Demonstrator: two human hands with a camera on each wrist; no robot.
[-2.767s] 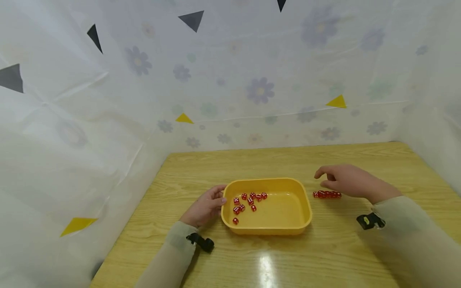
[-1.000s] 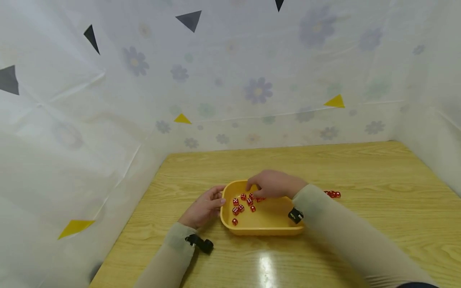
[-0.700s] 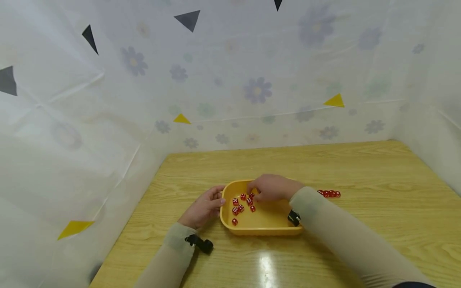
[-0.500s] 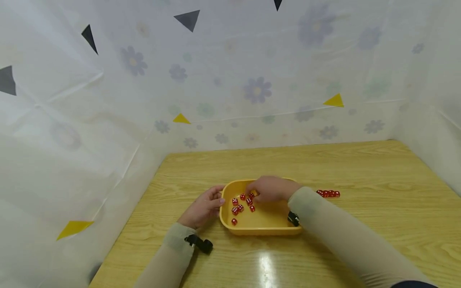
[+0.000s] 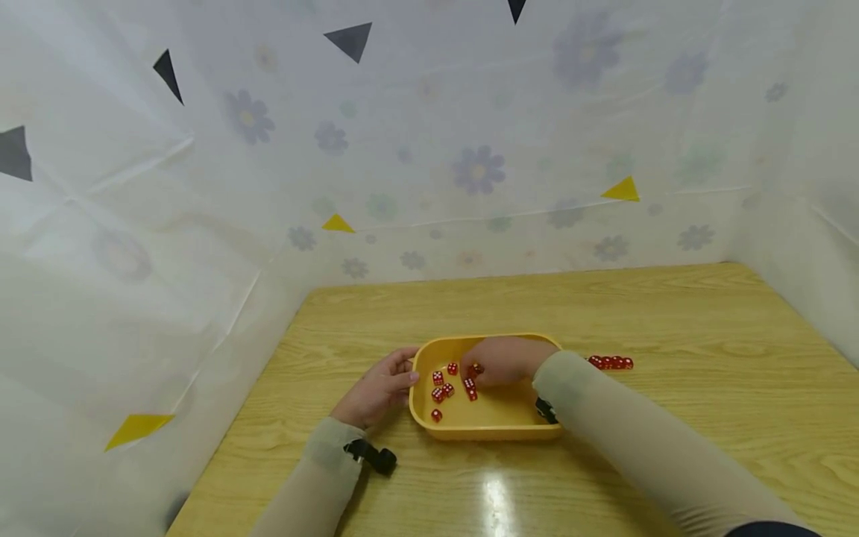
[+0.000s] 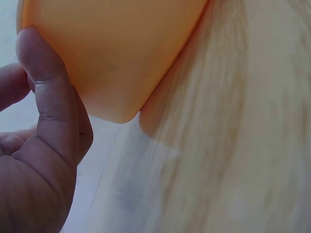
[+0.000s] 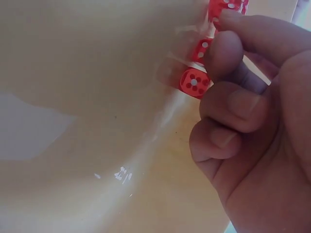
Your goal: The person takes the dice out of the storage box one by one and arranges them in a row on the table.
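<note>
A yellow plastic tray (image 5: 483,431) sits on the wooden table (image 5: 604,313) with several red dice (image 5: 439,393) loose inside it. My left hand (image 5: 379,388) holds the tray's left wall; in the left wrist view its thumb (image 6: 51,97) lies against the tray's outer side (image 6: 112,48). My right hand (image 5: 499,360) is down inside the tray with curled fingers (image 7: 228,104). Its index fingertip is on a red die (image 7: 219,7) at the frame's top edge; the thumb is hidden. Two more dice (image 7: 194,81) lie just beside the knuckles on the tray floor (image 7: 97,73).
A short row of red dice (image 5: 609,362) lies on the table just right of the tray. White flowered sheeting (image 5: 470,149) walls the table in at the back and both sides. A black wrist mount (image 5: 376,453) sits on my left sleeve.
My right hand left the row of dice, crossed into the tray and sank lower among the dice; a few dice near it shifted. The left hand stayed on the tray.
</note>
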